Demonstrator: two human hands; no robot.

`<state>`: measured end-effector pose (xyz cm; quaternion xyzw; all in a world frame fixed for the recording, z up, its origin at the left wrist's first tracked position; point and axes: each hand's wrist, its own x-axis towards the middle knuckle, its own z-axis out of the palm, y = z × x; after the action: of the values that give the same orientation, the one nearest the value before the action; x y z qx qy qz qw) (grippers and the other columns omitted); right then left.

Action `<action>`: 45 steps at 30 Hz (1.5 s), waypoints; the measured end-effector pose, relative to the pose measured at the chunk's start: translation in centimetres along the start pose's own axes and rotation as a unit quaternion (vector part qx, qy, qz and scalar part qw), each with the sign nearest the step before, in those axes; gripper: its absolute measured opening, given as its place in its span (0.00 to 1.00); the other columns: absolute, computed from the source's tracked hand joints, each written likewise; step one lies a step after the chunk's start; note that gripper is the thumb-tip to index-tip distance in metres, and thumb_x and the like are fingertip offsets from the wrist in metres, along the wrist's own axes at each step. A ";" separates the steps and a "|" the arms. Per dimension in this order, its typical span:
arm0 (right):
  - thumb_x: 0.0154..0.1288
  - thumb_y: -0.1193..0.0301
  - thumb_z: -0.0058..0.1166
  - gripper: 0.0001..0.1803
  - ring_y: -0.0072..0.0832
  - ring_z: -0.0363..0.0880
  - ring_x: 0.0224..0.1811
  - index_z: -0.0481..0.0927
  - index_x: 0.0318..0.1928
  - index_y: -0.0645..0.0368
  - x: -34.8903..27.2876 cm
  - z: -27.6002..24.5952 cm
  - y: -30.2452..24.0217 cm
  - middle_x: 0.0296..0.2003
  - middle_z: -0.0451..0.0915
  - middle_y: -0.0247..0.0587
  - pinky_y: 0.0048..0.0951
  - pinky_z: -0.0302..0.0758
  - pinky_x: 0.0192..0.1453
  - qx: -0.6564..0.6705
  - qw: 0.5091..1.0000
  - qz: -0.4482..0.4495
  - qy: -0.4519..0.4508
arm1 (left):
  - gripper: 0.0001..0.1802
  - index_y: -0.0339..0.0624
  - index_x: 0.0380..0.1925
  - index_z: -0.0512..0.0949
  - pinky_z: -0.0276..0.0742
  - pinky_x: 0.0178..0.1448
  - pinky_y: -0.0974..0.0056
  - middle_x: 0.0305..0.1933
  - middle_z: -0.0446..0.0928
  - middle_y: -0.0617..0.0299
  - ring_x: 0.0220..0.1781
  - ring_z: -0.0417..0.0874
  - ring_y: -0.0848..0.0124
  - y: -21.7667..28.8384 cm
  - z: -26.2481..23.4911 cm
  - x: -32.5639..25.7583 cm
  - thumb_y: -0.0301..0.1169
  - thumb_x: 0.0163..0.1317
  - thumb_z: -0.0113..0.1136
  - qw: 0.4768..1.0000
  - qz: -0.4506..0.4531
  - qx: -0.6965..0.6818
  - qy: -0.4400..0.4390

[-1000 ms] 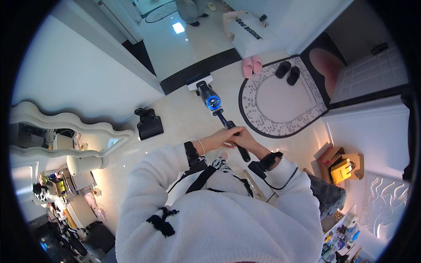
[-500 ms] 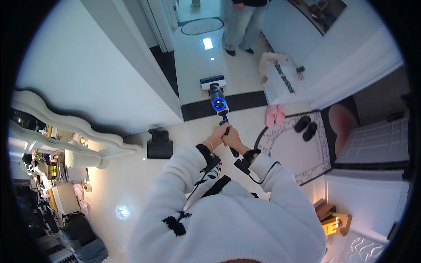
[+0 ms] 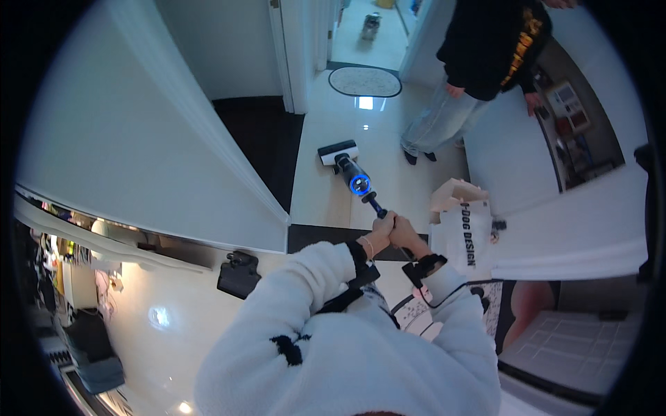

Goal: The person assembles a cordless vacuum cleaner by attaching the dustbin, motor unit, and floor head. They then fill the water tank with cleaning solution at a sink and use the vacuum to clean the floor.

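My left hand (image 3: 379,230) and my right hand (image 3: 405,231) are closed together around the handle of an upright floor washer (image 3: 352,173). Its dark stick runs up and left from my fists to a body with a glowing blue ring display. At the far end, the wide black-and-white floor head (image 3: 338,152) rests on the shiny pale tiles, turned slightly askew. My fingers overlap, so part of the grip is hidden. Black straps with a cable are around both wrists.
Another person (image 3: 451,121) stands at the far right beside a wall niche. A white paper bag (image 3: 458,236) is against the right wall. An oval mat (image 3: 365,82) lies by the far doorway. A black dock-like base (image 3: 238,275) sits at left, near a dark floor strip (image 3: 326,238).
I have moved forward toward the dark strip, with the floor head now further beyond it and angled. Both hands have stayed on the handle. The other person now appears further right.
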<state>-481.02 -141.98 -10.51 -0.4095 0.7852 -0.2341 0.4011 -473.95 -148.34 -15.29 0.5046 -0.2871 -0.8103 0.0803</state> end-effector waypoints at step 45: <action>0.52 0.75 0.63 0.12 0.31 0.81 0.18 0.78 0.32 0.74 85.7 8.5 -41.4 0.24 0.82 0.48 0.32 0.77 0.20 -0.192 0.899 -0.169 -0.357 | 0.20 0.33 0.33 0.81 0.76 0.37 0.59 0.33 0.81 0.52 0.36 0.83 0.60 62.2 -36.8 47.1 0.43 0.57 0.60 0.911 0.171 -0.311 0.211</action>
<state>-484.54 -236.52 -24.10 -0.6608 0.5385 0.0187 0.5225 -474.62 -233.41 -29.68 0.5566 -0.0785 -0.7070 0.4292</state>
